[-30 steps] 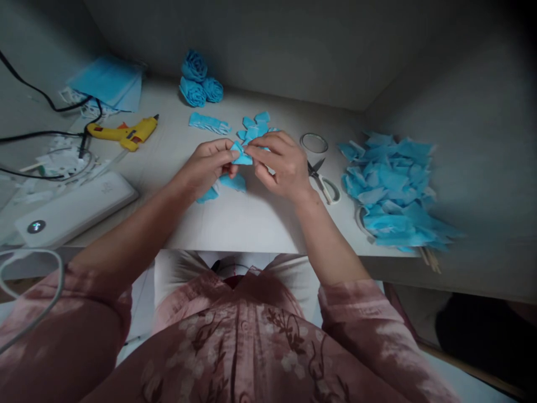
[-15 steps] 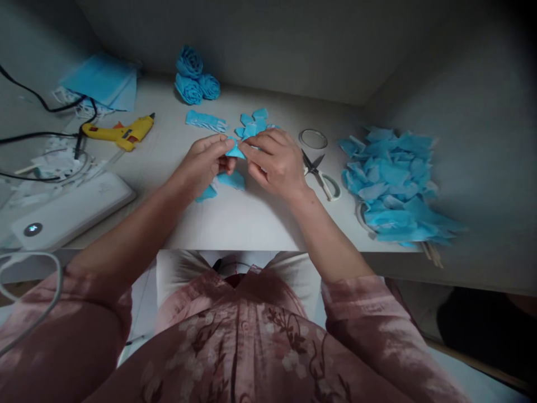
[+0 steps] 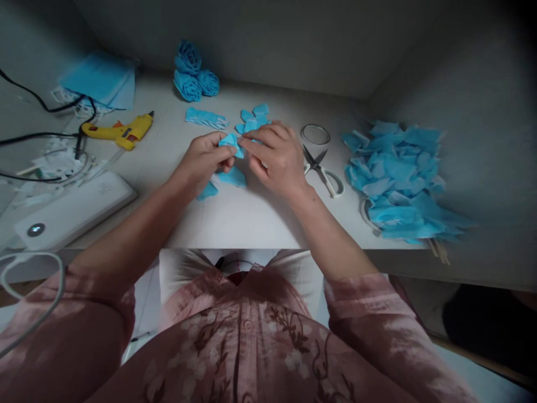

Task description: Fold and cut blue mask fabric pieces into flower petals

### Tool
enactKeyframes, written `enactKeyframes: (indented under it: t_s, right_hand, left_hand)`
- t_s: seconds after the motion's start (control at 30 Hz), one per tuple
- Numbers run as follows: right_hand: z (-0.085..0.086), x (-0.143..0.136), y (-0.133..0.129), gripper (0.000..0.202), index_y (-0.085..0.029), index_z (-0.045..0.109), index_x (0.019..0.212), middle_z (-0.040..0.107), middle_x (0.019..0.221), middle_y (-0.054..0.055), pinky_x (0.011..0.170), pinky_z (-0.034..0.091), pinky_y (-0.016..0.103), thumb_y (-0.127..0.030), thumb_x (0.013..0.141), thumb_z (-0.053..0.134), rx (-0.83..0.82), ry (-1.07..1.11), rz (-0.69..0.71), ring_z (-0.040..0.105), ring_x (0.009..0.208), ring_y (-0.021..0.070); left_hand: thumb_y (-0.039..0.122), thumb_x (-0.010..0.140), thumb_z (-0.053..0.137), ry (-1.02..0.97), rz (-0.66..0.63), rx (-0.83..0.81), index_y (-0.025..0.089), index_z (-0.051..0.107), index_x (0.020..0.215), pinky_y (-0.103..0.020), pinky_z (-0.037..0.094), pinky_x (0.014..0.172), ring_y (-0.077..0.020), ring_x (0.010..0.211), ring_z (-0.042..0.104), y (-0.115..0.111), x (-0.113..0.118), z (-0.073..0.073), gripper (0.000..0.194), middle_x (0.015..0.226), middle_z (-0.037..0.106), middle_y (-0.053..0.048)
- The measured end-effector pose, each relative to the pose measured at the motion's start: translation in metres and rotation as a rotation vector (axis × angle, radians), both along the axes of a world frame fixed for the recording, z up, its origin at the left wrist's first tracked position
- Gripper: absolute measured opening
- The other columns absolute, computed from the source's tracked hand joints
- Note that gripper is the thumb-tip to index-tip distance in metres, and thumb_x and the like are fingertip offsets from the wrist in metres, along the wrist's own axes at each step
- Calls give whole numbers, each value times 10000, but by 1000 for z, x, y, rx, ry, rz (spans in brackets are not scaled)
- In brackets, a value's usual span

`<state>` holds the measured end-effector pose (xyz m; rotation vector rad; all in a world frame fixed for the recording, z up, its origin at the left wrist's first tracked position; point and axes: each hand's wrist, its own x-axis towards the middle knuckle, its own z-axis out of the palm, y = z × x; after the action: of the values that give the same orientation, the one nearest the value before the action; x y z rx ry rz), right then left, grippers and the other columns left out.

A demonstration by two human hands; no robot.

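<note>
A small piece of blue fabric (image 3: 229, 141) is pinched between the thumb and fingers of my left hand (image 3: 208, 155). My right hand (image 3: 274, 157) has its fingertips closed on the right edge of the same piece. Below my left hand, more blue fabric pieces (image 3: 232, 178) lie on the table. Just beyond my right hand sit several cut blue petals (image 3: 254, 117), partly covered by its fingers. A pleated blue strip (image 3: 205, 118) lies behind my left hand. Open scissors (image 3: 322, 170) with white handles rest to the right of my right hand.
Three blue fabric roses (image 3: 188, 85) stand at the back. At left are blue face masks (image 3: 98, 78), a yellow glue gun (image 3: 121, 131) and a white power bank (image 3: 78, 210) with cables. A wire ring (image 3: 315, 134) and a heap of blue pieces (image 3: 398, 168) lie at right.
More of the blue piece now shows above my left thumb, which has shifted on it. My right fingers stay at its edge. The view has tilted slightly.
</note>
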<state>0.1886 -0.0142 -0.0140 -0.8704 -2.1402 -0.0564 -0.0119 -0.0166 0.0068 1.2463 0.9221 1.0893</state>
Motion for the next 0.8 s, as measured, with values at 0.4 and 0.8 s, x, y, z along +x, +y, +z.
enactKeyframes:
  t_s: [0.4, 0.8]
  right_hand:
    - [-6, -4, 10, 643, -250, 586, 1434, 751, 1172, 70, 951, 619, 366, -699, 973, 580, -607, 499, 189, 726, 1060, 189]
    - [-16, -10, 12, 650, -251, 582, 1451, 745, 982, 33, 977, 622, 433, -671, 957, 639, -593, 487, 208, 735, 944, 207]
  left_hand:
    - [192, 861, 753, -4, -7, 25, 197, 581, 815, -189, 413, 533, -62, 512, 511, -1, 3, 0, 178, 602, 572, 63]
    - [191, 825, 755, 18, -76, 88, 197, 621, 797, -218, 426, 555, -92, 551, 542, -3, 2, -2, 137, 624, 601, 29]
